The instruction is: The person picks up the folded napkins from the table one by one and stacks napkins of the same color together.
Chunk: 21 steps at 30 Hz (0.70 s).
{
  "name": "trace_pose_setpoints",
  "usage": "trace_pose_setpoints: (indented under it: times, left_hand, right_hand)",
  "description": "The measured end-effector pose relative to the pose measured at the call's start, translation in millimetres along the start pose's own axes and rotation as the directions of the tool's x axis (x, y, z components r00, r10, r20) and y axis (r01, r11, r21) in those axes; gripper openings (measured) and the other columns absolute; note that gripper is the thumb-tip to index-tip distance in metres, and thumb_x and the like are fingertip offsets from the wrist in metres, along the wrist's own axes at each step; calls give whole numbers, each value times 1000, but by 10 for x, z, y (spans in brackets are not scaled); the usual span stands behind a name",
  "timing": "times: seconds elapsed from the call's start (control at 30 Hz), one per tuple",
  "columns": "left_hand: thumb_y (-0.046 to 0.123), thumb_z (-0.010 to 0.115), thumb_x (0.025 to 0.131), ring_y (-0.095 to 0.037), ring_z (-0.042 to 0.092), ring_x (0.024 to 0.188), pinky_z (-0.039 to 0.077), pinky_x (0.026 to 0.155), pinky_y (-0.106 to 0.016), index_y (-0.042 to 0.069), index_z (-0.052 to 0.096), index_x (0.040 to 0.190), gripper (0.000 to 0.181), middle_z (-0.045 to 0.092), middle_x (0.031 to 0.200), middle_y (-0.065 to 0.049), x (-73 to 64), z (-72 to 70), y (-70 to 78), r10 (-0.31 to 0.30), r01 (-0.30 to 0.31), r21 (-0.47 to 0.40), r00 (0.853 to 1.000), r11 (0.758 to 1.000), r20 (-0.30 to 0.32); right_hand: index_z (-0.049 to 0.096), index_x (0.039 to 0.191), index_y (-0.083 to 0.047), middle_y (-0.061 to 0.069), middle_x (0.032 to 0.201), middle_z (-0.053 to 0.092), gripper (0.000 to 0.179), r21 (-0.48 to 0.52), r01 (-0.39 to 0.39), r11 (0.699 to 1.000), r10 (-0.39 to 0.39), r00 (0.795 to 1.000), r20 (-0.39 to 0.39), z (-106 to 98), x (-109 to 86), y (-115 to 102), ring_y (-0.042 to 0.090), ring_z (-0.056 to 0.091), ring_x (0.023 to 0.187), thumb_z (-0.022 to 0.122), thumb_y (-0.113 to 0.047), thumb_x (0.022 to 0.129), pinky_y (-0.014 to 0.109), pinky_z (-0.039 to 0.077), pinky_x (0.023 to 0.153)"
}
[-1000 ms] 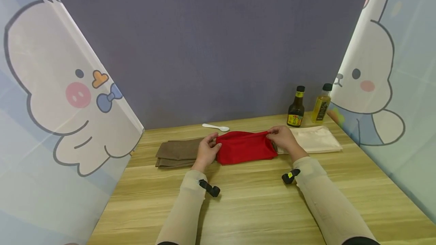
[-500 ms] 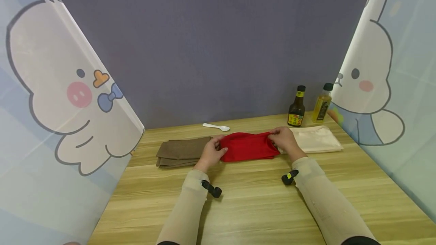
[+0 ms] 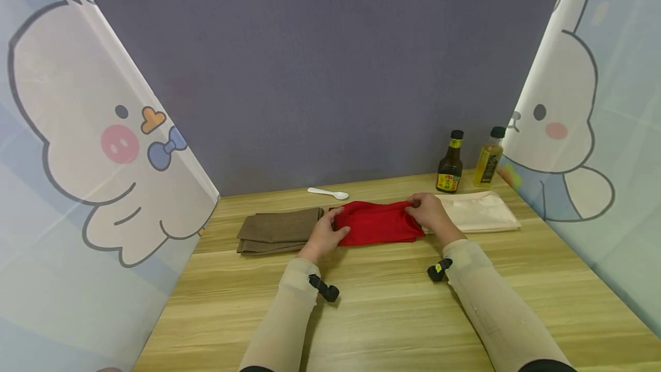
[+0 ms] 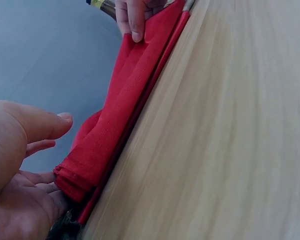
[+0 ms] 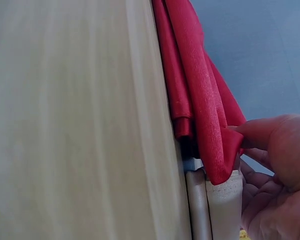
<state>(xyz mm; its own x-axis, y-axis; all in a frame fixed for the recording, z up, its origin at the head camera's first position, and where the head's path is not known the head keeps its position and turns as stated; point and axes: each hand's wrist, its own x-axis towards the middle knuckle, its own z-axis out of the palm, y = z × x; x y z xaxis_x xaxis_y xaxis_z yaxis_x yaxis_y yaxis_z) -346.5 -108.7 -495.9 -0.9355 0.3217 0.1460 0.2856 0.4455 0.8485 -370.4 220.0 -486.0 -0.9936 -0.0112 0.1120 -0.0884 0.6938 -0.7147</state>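
Note:
A folded red cloth (image 3: pixel 379 224) lies on the table between a folded brown cloth and a folded cream cloth. My left hand (image 3: pixel 322 238) is at its left end; in the left wrist view, the thumb (image 4: pixel 50 125) stands apart from the cloth and the other fingers reach beside and under its end. With thumb and finger, my right hand (image 3: pixel 430 211) pinches the upper right part of the red cloth. The right wrist view shows that pinched corner (image 5: pixel 230 145) raised above the cream cloth (image 5: pixel 224 200). Some right fingers are partly hidden behind the fabric.
To the left is the brown cloth (image 3: pixel 281 227), and to the right the cream cloth (image 3: pixel 480 212). A white spoon (image 3: pixel 327 193) lies behind the red cloth. A dark sauce bottle (image 3: pixel 449 165) and a yellow oil bottle (image 3: pixel 488 159) stand at the back right, near the grey partition (image 3: pixel 330 73).
My left hand has shifted a little to the right, and its thumb and fingers have spread. The red cloth's left end has come slightly right. My right hand keeps its pinch, almost in place.

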Motion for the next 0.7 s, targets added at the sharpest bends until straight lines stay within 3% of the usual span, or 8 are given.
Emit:
trace_pose_setpoints:
  times: [0.2,0.47,0.7]
  left_hand:
    - [16,70,102,-36,42,147,39,117,-49,8,45,158,62,45,159,-15,8,11,7,-17,17,7,1000,1000,1]
    - [19,70,102,-39,37,149,35,120,-51,3,40,159,66,41,161,-18,-3,0,17,-27,26,-48,1000,999,-11]
    - [19,70,102,-35,33,152,31,122,-47,3,39,159,67,40,162,-17,-1,13,18,-31,30,-65,999,997,-18]
  right_hand:
    - [74,123,-2,18,116,71,26,-8,5,1000,-5,1000,16,-1,-13,-17,36,65,109,68,-16,101,51,54,94]
    - [75,122,-4,16,111,73,26,-25,42,999,-42,999,-24,-70,-11,-9,34,67,103,69,-18,100,50,55,89]
    - [76,115,-6,14,105,72,20,-25,8,1000,-9,999,-42,-91,-18,4,30,67,95,72,-15,97,46,56,81]
